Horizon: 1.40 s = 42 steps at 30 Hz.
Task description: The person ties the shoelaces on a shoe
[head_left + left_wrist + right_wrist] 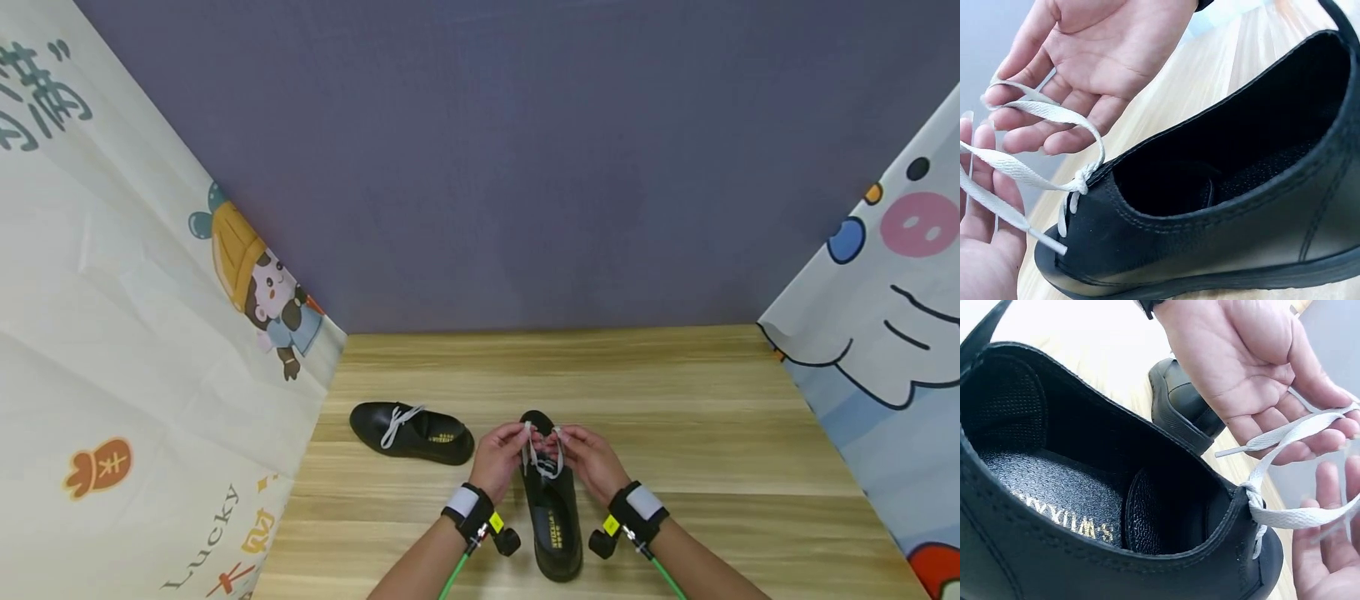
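A black shoe points away from me on the wooden surface, its opening toward me. A flat white shoelace is crossed in a small knot over the shoe's tongue, with two strands rising from it. My left hand pinches one strand, folded into a loop, between thumb and index finger, its tipped end hanging loose. On the other side my right hand pinches the second strand, also doubled into a loop. The hands face each other over the toe, palms inward, other fingers loosely bent.
A second black shoe lies to the left, its white lace tied in a bow. A grey-blue panel rises behind the wooden surface. Printed cloths border it on the left and right.
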Available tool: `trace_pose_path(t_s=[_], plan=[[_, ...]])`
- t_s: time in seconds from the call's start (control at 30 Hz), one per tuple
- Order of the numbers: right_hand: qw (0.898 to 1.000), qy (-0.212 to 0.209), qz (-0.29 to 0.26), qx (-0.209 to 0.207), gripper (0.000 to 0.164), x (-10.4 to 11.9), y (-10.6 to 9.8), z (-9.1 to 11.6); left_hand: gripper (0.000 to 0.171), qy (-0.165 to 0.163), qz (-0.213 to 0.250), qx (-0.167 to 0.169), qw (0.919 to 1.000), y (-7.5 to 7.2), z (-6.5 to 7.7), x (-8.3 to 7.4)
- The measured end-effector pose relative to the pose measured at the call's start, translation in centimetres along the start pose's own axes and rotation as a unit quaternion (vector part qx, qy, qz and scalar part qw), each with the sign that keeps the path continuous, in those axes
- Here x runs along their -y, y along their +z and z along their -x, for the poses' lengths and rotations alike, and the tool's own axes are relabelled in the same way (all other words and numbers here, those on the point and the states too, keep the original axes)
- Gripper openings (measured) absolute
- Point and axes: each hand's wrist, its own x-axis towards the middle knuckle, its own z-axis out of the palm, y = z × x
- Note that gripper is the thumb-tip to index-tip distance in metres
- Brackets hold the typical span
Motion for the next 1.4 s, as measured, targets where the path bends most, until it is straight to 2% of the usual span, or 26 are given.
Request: trace_pose_path(t_s=[0.13,0.2,0.37,0.43,0.6,0.83,1.0,1.17,1.27,1.4], plan=[[1.000,0.009,0.008,-0.019,0.024,-0.1,0.0,0.0,0.004,-0.007,-0.013,-0.029,0.9995,0.3,-0.1,0.1],[0.999,0.011,0.014,-0.027,0.027,-0.1,0.0,0.0,0.005,-0.009,-0.019,-0.036,0.9991,0.4,-0.1,0.2],[0.999,0.011,0.017,-0.039,0.026,-0.2,-0.1,0.1,0.017,-0.006,-0.012,-0.033,0.9994,0.6,-0.1,0.0],[0.999,0.012,0.023,-0.044,0.026,-0.2,-0.2,0.1,0.015,-0.007,-0.012,-0.032,0.9994,0.6,0.0,-0.1],[0.996,0.030,0.078,-0.041,0.026,0.0,-0.7,0.0,0.005,-0.011,-0.019,-0.025,0.9994,0.7,0.1,-0.3],[0.989,0.053,0.137,-0.011,0.029,0.4,-2.0,0.1,0.006,-0.009,-0.032,-0.018,0.9993,0.6,0.0,-0.2],[0.988,0.062,0.142,-0.002,0.034,0.7,-2.2,0.2,0.007,-0.012,-0.033,-0.022,0.9991,0.8,0.0,-0.2],[0.992,0.034,0.121,0.023,0.039,0.7,-1.5,0.4,0.007,-0.010,-0.028,-0.026,0.9992,1.1,0.1,-0.5],[0.994,0.015,0.105,0.033,0.036,0.2,-0.8,0.3,0.008,-0.004,-0.025,-0.026,0.9993,1.2,0.1,-0.4],[0.994,0.014,0.109,0.023,0.030,-0.4,-0.2,0.3,0.009,-0.006,-0.031,-0.028,0.9991,1.2,0.1,0.0]])
